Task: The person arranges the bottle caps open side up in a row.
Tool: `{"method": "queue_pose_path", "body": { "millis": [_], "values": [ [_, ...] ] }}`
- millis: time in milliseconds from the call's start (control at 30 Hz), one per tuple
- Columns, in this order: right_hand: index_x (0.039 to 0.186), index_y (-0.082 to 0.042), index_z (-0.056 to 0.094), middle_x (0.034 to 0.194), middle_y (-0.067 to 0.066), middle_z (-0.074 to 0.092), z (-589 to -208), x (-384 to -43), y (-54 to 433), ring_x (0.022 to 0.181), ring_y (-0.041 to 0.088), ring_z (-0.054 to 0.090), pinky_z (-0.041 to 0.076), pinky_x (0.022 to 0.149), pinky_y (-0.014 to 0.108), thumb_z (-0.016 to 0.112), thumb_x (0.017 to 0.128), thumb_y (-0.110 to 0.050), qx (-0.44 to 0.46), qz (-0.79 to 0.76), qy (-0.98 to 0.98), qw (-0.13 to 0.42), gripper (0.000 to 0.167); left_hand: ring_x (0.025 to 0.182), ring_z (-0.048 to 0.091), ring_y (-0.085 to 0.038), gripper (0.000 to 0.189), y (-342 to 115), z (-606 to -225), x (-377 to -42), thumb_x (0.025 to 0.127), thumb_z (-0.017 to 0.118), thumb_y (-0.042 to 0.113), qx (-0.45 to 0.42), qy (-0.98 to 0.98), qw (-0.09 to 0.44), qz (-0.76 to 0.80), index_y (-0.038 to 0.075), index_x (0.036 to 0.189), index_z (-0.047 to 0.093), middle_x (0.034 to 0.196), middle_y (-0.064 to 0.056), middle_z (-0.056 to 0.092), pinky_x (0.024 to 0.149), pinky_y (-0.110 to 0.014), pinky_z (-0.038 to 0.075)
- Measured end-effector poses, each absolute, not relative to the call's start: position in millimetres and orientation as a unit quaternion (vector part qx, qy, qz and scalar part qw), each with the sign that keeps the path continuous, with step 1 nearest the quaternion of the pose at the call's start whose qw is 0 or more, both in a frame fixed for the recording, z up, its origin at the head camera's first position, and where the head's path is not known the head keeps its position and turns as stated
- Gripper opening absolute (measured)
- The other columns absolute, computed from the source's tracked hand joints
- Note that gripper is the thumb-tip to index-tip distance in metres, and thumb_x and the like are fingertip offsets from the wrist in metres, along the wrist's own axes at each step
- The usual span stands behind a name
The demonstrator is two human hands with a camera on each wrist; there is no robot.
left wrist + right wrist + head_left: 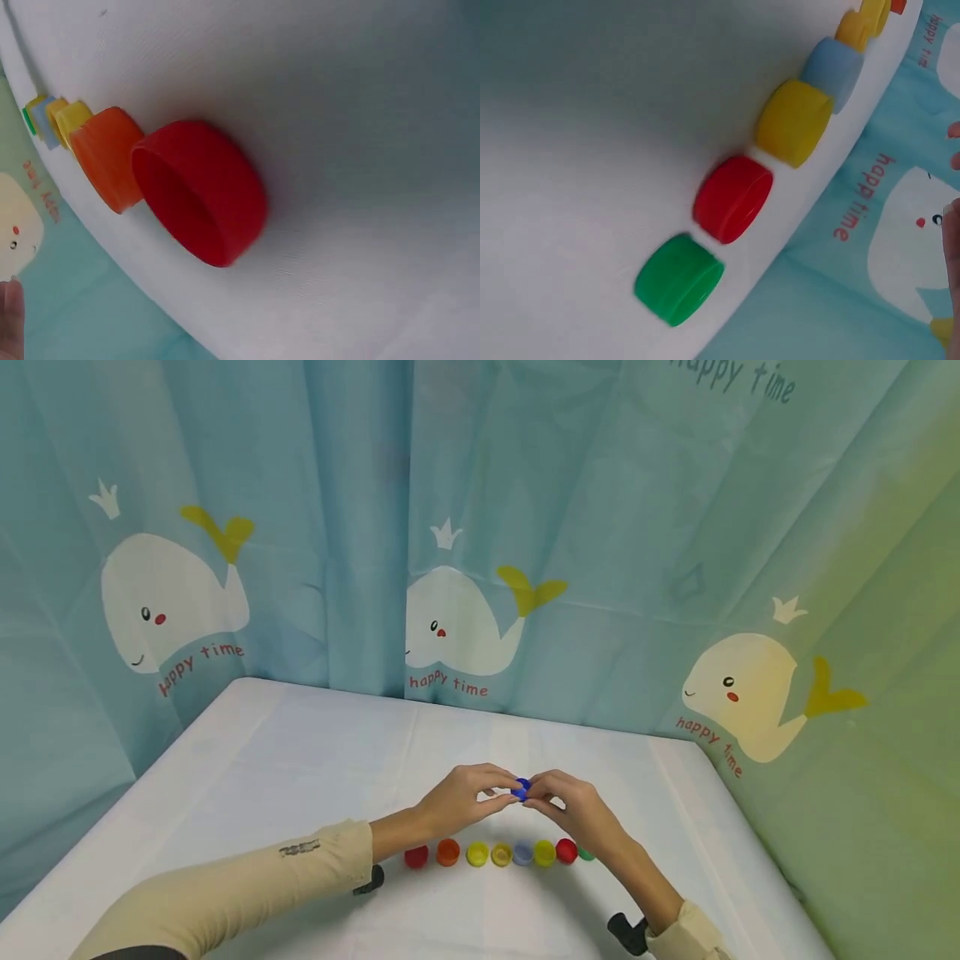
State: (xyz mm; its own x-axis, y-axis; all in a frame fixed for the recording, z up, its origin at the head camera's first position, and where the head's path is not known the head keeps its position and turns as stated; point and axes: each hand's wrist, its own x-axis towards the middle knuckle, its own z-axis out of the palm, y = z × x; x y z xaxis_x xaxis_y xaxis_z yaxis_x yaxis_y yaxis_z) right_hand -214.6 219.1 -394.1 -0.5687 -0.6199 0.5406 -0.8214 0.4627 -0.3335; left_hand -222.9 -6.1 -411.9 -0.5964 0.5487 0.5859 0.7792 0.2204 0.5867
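Note:
Above the table, my left hand (pixel 457 799) and right hand (pixel 576 806) meet at a small round blue cap (pixel 521 790). The fingertips and thumb of each hand pinch it from either side. Below them, a row of bottle caps lies on the white table: a red cap (pixel 416 857) at the left end, an orange cap (pixel 447 852), several yellow caps (pixel 477 854), a pale blue cap (pixel 522 855), another red cap (pixel 566 852) and a green cap (pixel 679 280) at the right end. In both wrist views the blue cap is out of sight.
The white-covered table (pixel 300 752) reaches back to a blue-green curtain (pixel 360 527) printed with whales. Dark wrist-camera mounts (pixel 628 933) hang under both forearms, close to the row of caps.

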Motion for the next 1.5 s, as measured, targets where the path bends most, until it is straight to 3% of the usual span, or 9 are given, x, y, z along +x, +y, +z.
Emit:
{"method": "queue_pose_path", "body": {
  "millis": [267, 533, 800, 900, 967, 1033, 1100, 1200, 1500],
  "values": [
    [0.085, -0.012, 0.065, 0.090, -0.005, 0.064, -398, -214, 240, 0.075, 0.006, 0.062, 0.051, 0.067, 0.019, 0.078, 0.070, 0.005, 0.408, 0.280, -0.848, 0.193, 0.026, 0.102, 0.062, -0.012, 0.025, 14, -406, -232, 0.094, 0.059, 0.016, -0.450, -0.800, 0.081, -0.389, 0.006, 0.115, 0.066, 0.112, -0.001, 0.066, 0.084, -0.022, 0.048],
    [0.086, -0.011, 0.067, 0.089, -0.005, 0.065, -402, -212, 262, 0.074, 0.006, 0.062, 0.051, 0.066, 0.018, 0.080, 0.068, 0.005, 0.376, 0.265, -0.864, 0.203, 0.027, 0.108, 0.057, -0.006, 0.029, 38, -404, -242, 0.095, 0.056, 0.018, -0.467, -0.823, 0.044, -0.321, 0.010, 0.122, 0.064, 0.118, 0.001, 0.063, 0.090, -0.016, 0.041],
    [0.084, -0.013, 0.068, 0.081, -0.011, 0.065, -405, -206, 279, 0.072, 0.006, 0.061, 0.053, 0.067, 0.026, 0.079, 0.072, 0.000, 0.305, 0.248, -0.908, 0.144, 0.020, 0.113, 0.055, -0.008, 0.039, 54, -403, -255, 0.095, 0.056, 0.013, -0.487, -0.821, -0.099, -0.280, 0.014, 0.134, 0.055, 0.127, 0.002, 0.057, 0.093, -0.019, 0.040],
    [0.083, -0.013, 0.068, 0.080, -0.010, 0.066, -406, -205, 284, 0.072, 0.006, 0.061, 0.053, 0.067, 0.026, 0.077, 0.076, -0.003, 0.282, 0.242, -0.921, 0.112, 0.015, 0.086, 0.059, -0.006, 0.041, 59, -404, -260, 0.095, 0.054, 0.010, -0.490, -0.824, -0.129, -0.254, 0.017, 0.135, 0.053, 0.129, 0.004, 0.056, 0.086, -0.017, 0.042],
    [0.083, -0.013, 0.068, 0.080, -0.010, 0.066, -408, -204, 287, 0.072, 0.005, 0.062, 0.052, 0.067, 0.024, 0.075, 0.078, -0.004, 0.272, 0.240, -0.927, 0.101, 0.012, 0.070, 0.051, -0.008, 0.043, 64, -405, -262, 0.095, 0.051, 0.007, -0.490, -0.823, -0.149, -0.244, 0.019, 0.137, 0.052, 0.131, 0.004, 0.054, 0.080, -0.017, 0.042],
    [0.083, -0.013, 0.068, 0.080, -0.009, 0.067, -409, -202, 291, 0.072, 0.006, 0.062, 0.052, 0.066, 0.023, 0.075, 0.079, -0.004, 0.265, 0.238, -0.929, 0.099, 0.011, 0.075, 0.052, -0.007, 0.047, 69, -406, -264, 0.094, 0.048, 0.004, -0.492, -0.821, -0.166, -0.238, 0.020, 0.139, 0.049, 0.135, 0.006, 0.050, 0.084, -0.019, 0.041],
    [0.082, -0.012, 0.069, 0.080, -0.007, 0.067, -410, -201, 295, 0.072, 0.008, 0.063, 0.052, 0.066, 0.023, 0.075, 0.078, -0.003, 0.266, 0.237, -0.929, 0.103, 0.011, 0.098, 0.055, -0.004, 0.051, 75, -407, -265, 0.094, 0.045, 0.002, -0.496, -0.816, -0.186, -0.232, 0.020, 0.142, 0.045, 0.140, 0.007, 0.045, 0.094, -0.022, 0.039],
    [0.083, -0.009, 0.069, 0.080, -0.004, 0.068, -412, -199, 302, 0.073, 0.011, 0.065, 0.053, 0.066, 0.025, 0.074, 0.078, -0.002, 0.270, 0.238, -0.927, 0.109, 0.010, 0.130, 0.036, -0.006, 0.053, 82, -409, -268, 0.094, 0.044, 0.004, -0.510, -0.808, -0.200, -0.218, 0.020, 0.145, 0.039, 0.146, 0.010, 0.037, 0.105, -0.027, 0.029],
    [0.082, -0.008, 0.069, 0.078, -0.003, 0.068, -419, -196, 318, 0.071, 0.009, 0.064, 0.052, 0.063, 0.021, 0.073, 0.078, 0.001, 0.239, 0.227, -0.940, 0.092, 0.010, 0.131, 0.033, -0.005, 0.057, 104, -408, -269, 0.090, 0.048, 0.007, -0.506, -0.812, -0.225, -0.183, 0.021, 0.145, 0.038, 0.147, 0.014, 0.033, 0.106, -0.029, 0.027]
  ]
}}
